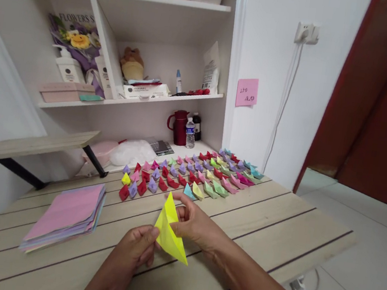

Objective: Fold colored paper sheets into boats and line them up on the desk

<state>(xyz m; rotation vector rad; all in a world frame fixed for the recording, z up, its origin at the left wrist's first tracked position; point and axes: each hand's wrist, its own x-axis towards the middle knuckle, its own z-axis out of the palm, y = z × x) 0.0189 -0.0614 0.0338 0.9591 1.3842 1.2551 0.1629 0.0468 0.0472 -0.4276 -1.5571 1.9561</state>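
Observation:
Just above the table, both my hands hold a bright yellow folded paper (170, 238) that comes to a point at the top and at the lower right. My left hand (137, 247) pinches its left edge between thumb and fingers. From the right, my right hand (192, 221) grips it, the thumb pressed on the near face and the fingers partly hidden behind the paper. Beyond my hands, rows of small folded paper boats (182, 180) in red, purple, pink, green, yellow and blue stand on the table.
A stack of coloured paper sheets (67, 209) lies on the slatted wooden table (285, 230) at left. Behind are a dark red jug (180, 129), a water bottle (190, 134) and a white plastic bag (133, 153). A raised wooden shelf (31, 144) juts in at left.

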